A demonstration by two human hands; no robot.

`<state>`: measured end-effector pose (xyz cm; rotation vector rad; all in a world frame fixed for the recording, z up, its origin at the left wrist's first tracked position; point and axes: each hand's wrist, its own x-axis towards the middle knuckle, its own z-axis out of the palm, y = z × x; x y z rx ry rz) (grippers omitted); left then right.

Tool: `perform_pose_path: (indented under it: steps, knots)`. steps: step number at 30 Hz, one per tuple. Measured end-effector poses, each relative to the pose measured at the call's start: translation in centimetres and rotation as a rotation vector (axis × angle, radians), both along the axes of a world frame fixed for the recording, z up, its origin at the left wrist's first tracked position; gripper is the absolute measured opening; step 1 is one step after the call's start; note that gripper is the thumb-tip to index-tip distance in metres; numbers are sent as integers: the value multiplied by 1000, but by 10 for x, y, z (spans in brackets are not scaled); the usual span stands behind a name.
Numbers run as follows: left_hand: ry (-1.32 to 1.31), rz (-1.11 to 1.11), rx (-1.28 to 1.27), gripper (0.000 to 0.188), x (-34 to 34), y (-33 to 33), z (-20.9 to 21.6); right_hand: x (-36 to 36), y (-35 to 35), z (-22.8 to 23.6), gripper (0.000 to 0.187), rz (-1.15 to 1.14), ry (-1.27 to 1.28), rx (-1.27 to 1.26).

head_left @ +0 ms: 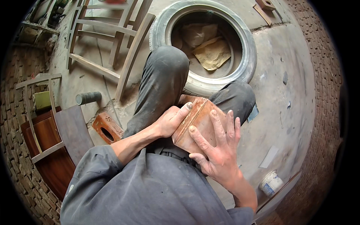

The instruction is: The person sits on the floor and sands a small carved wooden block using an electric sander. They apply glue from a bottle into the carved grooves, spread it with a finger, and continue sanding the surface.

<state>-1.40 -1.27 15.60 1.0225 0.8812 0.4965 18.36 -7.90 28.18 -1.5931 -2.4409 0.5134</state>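
A reddish-brown wooden box (202, 122) rests in my lap, between my thighs, with a pale, dusty face turned up. My left hand (169, 123) grips its left side, the thumb lying along the upper edge; its other fingers are mostly hidden. On the pale face my right hand (220, 152) lies with its fingers spread. Beyond my knees a dusty tyre (247, 45) lies flat on the floor. Inside its ring are a crumpled yellowish sheet (212, 54) and a paler wrapping (198, 33).
Left of my leg lie a similar box with an oval hole (108, 127) and a grey-green cylinder (89, 98). Wooden frames (129, 56) stand at the far left, near a dark brown panel (48, 150). At right are a white tub (271, 182) and a brick wall (326, 75).
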Motion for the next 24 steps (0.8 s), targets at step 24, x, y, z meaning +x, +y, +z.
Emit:
perform_pose_path:
  steps: [24]
  knots:
    - [23, -30, -62, 81, -2, 6, 6, -15, 0, -3, 57, 27, 53, -1]
